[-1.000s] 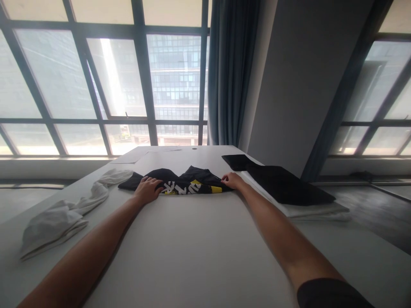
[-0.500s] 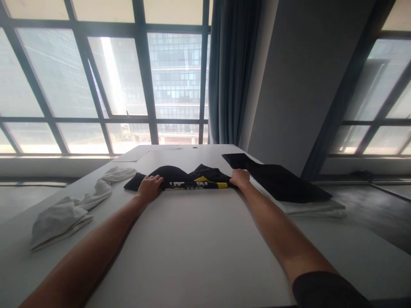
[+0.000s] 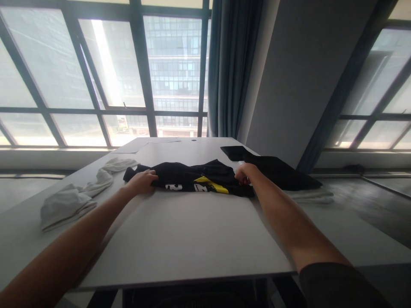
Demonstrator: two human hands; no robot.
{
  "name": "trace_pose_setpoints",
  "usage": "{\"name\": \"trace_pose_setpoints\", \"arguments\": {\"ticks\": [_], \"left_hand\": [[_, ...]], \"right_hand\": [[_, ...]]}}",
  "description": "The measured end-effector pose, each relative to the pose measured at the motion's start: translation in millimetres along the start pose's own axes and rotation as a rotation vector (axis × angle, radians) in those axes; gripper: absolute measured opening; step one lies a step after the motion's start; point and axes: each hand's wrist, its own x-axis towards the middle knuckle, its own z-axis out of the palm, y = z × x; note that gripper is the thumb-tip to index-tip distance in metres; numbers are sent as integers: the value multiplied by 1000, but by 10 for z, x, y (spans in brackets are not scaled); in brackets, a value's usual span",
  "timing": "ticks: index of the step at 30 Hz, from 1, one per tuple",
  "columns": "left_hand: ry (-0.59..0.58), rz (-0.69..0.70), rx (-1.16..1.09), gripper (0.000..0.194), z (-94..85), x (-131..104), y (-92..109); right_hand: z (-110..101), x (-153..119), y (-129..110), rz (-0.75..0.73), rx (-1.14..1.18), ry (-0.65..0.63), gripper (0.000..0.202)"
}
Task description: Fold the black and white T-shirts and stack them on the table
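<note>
A black printed shirt point(image 3: 180, 172) lies bunched in a wide strip across the white table, with white lettering and a yellow patch along its near side. My left hand point(image 3: 143, 182) is on its left part, the fingers closed over the cloth. At the right end my right hand point(image 3: 246, 173) pinches the fabric, its fingertips partly hidden. Right behind that hand, a folded black garment point(image 3: 282, 171) rests on folded white cloth point(image 3: 310, 196). To the left of my left hand is a crumpled white garment point(image 3: 69, 204).
The white table point(image 3: 192, 239) reaches from its near edge back toward large windows point(image 3: 173, 64). Thin sheets point(image 3: 131, 149), seemingly paper, lie at its far left. A blue-grey curtain point(image 3: 224, 72) and a grey pillar point(image 3: 289, 77) stand behind.
The shirt's near edge has rolled or turned, so more black cloth and a different part of the print show. My right hand has shifted slightly right. The view tilts lower, showing the table's near edge.
</note>
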Motion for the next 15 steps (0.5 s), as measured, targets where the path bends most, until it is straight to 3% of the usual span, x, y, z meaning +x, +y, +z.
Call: {"name": "trace_pose_setpoints", "arguments": {"ticks": [2, 3, 4, 6, 9, 11, 15], "left_hand": [[-67, -5, -31, 27, -103, -59, 13], [-111, -29, -55, 35, -158, -82, 23], [-170, -60, -87, 42, -210, -102, 33], [-304, -119, -179, 52, -291, -135, 46], [-442, -190, -356, 57, -326, -160, 18], [-409, -261, -387, 62, -288, -160, -45], [-176, -342, -189, 59, -103, -157, -241]], "right_hand": [[-63, -66, -23, 35, -80, -258, 33], [-101, -107, -56, 19, -109, -298, 31], [-137, -151, -97, -16, -125, -287, 29], [-183, -232, -187, -133, -116, -149, 28], [-156, -296, -276, -323, -37, 71, 44], [-87, -293, -284, -386, 9, 98, 51], [55, -230, -226, -397, 18, 57, 43]]}}
